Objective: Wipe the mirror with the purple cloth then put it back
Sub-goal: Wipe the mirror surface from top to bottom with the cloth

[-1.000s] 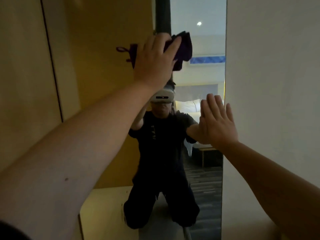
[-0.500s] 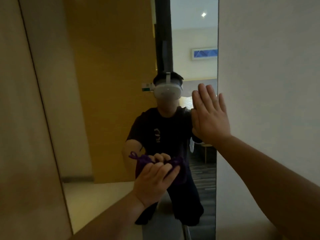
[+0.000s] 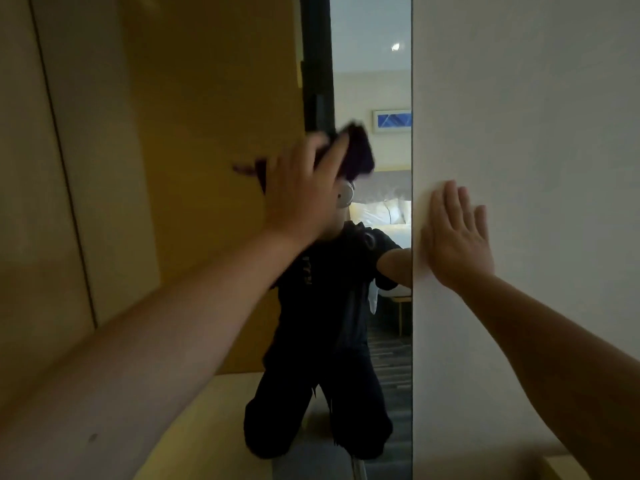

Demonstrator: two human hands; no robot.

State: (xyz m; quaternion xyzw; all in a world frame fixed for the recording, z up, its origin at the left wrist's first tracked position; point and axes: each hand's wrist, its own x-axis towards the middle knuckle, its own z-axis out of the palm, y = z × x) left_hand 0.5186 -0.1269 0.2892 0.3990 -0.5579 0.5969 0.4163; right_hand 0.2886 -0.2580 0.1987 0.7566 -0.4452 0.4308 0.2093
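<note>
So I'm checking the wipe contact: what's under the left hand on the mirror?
The purple cloth sits under the left hand, pressed to the mirror. Its edges stick out above and left; the hand covers the middle of the cloth and the glass beneath.

Dark purple cloth (image 3: 356,150); white wall (image 3: 519,133); yellow-tan panel (image 3: 207,98)
</note>
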